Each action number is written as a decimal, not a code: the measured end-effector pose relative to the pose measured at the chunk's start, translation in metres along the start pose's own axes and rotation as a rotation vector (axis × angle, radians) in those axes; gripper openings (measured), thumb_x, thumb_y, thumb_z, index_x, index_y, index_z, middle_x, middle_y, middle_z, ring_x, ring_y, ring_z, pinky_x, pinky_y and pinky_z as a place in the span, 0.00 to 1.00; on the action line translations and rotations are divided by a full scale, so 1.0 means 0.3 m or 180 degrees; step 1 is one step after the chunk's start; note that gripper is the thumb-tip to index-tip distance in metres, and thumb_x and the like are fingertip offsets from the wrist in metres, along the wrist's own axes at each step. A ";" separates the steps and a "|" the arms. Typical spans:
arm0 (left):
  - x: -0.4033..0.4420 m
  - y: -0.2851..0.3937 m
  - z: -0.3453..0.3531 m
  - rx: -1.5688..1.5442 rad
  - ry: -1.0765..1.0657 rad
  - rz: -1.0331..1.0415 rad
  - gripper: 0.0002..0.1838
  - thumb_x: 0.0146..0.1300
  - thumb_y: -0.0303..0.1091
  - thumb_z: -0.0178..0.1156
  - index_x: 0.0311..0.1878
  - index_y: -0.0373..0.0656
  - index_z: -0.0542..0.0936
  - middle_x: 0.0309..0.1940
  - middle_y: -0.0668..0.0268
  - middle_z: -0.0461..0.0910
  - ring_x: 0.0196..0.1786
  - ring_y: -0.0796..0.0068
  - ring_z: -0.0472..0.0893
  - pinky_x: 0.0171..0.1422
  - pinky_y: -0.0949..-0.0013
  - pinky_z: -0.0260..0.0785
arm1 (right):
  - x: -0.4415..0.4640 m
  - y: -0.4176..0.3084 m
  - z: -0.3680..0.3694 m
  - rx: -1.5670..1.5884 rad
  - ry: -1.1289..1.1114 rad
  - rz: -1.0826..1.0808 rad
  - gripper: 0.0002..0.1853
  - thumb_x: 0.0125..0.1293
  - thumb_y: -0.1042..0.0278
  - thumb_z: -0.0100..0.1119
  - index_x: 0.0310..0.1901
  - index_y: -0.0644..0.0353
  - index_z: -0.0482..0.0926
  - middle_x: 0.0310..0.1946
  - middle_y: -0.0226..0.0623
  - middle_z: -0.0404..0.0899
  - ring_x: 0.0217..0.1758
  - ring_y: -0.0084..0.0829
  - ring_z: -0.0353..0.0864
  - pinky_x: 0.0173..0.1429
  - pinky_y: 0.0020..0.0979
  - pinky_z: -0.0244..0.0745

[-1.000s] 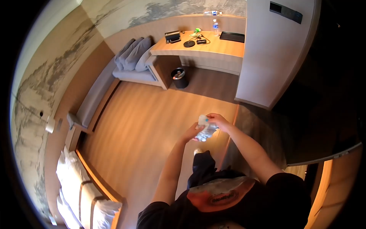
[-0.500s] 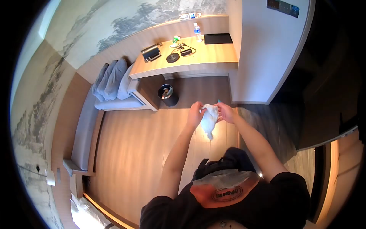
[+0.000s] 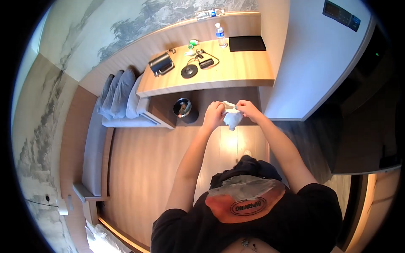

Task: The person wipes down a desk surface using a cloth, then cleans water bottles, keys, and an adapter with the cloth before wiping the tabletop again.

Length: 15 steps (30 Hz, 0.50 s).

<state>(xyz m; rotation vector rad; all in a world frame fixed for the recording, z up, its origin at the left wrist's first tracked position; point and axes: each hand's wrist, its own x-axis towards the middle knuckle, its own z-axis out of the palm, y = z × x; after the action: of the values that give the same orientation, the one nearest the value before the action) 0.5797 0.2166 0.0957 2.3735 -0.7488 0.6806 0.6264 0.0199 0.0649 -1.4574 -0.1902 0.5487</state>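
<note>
Between my two hands hangs a small, crumpled white bag (image 3: 232, 121) of thin, soft material; whether it is plastic or cloth I cannot tell. Its upper rim is spread into an opening, and its lower part droops over the floor. My left hand (image 3: 214, 113) pinches the rim on the left side, fingers closed. On the other side, my right hand (image 3: 249, 110) grips the rim with bent fingers. The inside of the bag is mostly hidden.
A black bin (image 3: 186, 110) with some rubbish stands below the wooden desk (image 3: 236, 74). On the desk are a kettle (image 3: 161, 64), its round base (image 3: 189, 71), a water bottle (image 3: 220, 36) and a black tray (image 3: 247, 43). Cushions (image 3: 119, 92) line the bench at left.
Both hands have moved slightly up in view, towards the desk, with the bag. Its top is now pulled wider into an opening, and it hangs shorter. The view has shifted a little.
</note>
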 end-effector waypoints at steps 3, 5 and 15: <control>0.111 -0.126 0.031 -0.0687 -0.0430 -0.0802 0.07 0.46 0.23 0.59 0.26 0.38 0.70 0.31 0.60 0.75 0.33 0.61 0.75 0.37 0.65 0.68 | 0.195 0.028 -0.118 -0.0092 0.0909 -0.0917 0.05 0.52 0.72 0.56 0.23 0.62 0.74 0.29 0.34 0.75 0.30 0.24 0.72 0.35 0.26 0.69; 0.168 -0.218 0.081 -0.1235 -0.0345 -0.1123 0.07 0.49 0.23 0.57 0.25 0.37 0.67 0.29 0.61 0.74 0.30 0.66 0.73 0.35 0.68 0.66 | 0.288 0.036 -0.216 -0.1105 0.2094 -0.1493 0.06 0.49 0.72 0.57 0.22 0.64 0.72 0.42 0.44 0.77 0.44 0.38 0.75 0.49 0.30 0.69; 0.421 -0.492 0.318 -0.1026 -0.0597 -0.1881 0.11 0.60 0.31 0.53 0.45 0.41 0.70 0.22 0.58 0.74 0.27 0.65 0.75 0.34 0.65 0.66 | 0.461 -0.080 -0.522 -0.1501 0.1262 -0.0724 0.07 0.54 0.74 0.54 0.25 0.64 0.68 0.23 0.35 0.73 0.32 0.29 0.77 0.40 0.27 0.72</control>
<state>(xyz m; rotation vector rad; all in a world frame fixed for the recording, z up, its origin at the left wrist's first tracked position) 0.7916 0.2140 0.0520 2.2046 -0.1772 0.0810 0.8213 -0.0553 0.0407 -1.9395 -0.1736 0.0171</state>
